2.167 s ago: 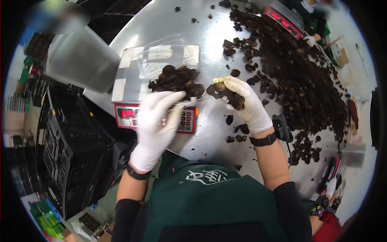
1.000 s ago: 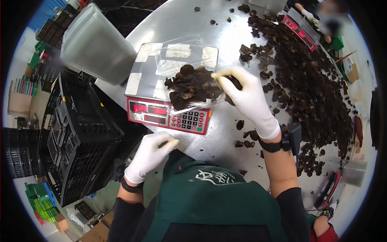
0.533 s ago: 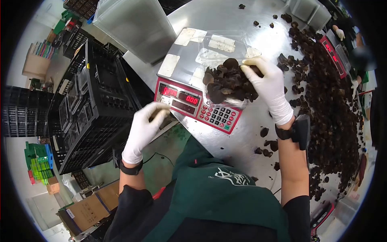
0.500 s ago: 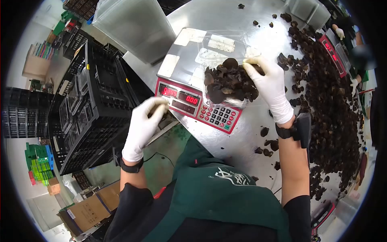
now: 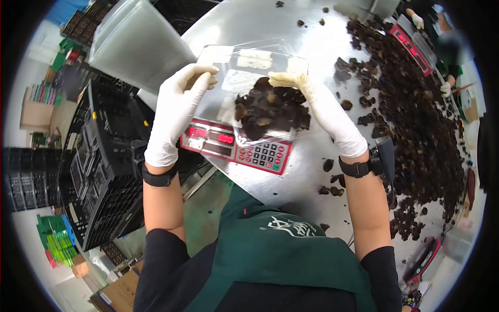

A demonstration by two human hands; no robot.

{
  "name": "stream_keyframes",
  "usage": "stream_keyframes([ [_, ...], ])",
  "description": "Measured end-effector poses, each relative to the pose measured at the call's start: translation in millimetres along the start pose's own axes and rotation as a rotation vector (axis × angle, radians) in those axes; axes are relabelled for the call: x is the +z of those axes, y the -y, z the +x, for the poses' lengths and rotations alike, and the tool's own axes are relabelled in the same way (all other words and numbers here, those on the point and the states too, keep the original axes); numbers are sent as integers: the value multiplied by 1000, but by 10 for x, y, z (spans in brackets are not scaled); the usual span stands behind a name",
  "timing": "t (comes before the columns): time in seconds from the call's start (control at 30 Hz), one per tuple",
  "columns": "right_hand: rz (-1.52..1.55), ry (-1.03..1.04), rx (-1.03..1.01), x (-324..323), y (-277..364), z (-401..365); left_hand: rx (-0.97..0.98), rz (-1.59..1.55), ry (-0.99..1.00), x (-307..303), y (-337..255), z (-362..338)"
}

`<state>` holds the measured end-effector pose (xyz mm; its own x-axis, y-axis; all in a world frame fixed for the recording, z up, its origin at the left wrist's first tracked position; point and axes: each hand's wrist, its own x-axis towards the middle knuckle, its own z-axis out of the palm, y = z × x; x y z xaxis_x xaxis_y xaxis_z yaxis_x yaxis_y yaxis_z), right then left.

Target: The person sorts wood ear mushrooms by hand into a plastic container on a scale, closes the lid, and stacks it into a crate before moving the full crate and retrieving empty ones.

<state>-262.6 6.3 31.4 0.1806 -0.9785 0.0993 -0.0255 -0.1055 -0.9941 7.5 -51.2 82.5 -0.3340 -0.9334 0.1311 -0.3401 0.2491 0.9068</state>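
Observation:
A clear plastic box [image 5: 244, 139] filled with dark brown wood ear mushrooms [image 5: 273, 112] stands on the plate of a red-edged digital scale [image 5: 213, 146]. My gloved right hand [image 5: 317, 106] reaches over from the right, its fingers stretched across the top of the pile and touching it; the thumb is hidden. At the box's left side, my gloved left hand [image 5: 179, 106] hovers above the scale. Its fingers are bent, with thumb and fingertips slightly apart and nothing visible between them. Red digits glow on the scale's display, partly blurred.
A stack of clear plastic containers [image 5: 138, 44] stands at the back left, above black crates [image 5: 106, 171]. A large heap of wood ears [image 5: 416, 125] covers the table's right side. Another red scale [image 5: 413, 49] lies beyond, near a co-worker's gloved hand [image 5: 417, 21].
My left hand has risen from in front of the scale's display to beside the box. My right hand has shifted left over the pile. The whole view has moved slightly.

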Motion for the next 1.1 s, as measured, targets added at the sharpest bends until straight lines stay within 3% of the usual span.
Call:
stream_keyframes([
  [0.13,71,-33,49,-179,55,-50,-69,26,119,48,287,334],
  [0.27,51,-189,-33,-356,-42,-124,-86,235,87,77,430,596],
  [0.4,-38,-395,30,-641,-168,-534,-70,507,39,21,357,712],
  [0.47,-208,-528,237,-817,-276,-847,-169,669,48,-46,282,782],
  [0.53,-314,-615,304,-974,-497,-1282,-111,680,-4,-84,509,852],
  [0.6,-282,-714,421,-1079,-632,-1722,-1,707,-77,-32,681,917],
  [0.63,-273,-733,472,-1132,-686,-1926,-145,681,-25,6,643,951],
  [0.7,-255,-806,576,-1144,-700,-2206,-136,782,-76,122,692,1014],
  [0.83,-358,-823,405,-1122,-895,-2501,-109,902,-64,306,727,1104],
  [0.97,-603,-795,446,-847,-759,-2332,86,987,309,290,628,1067],
  [1.0,-619,-758,464,-782,-700,-2244,52,945,243,294,802,1123],
  [1.07,-747,-695,315,-689,-754,-2071,-79,788,40,337,1163,1238],
  [1.1,-888,-682,179,-672,-838,-1983,-139,693,36,394,1038,1187],
])
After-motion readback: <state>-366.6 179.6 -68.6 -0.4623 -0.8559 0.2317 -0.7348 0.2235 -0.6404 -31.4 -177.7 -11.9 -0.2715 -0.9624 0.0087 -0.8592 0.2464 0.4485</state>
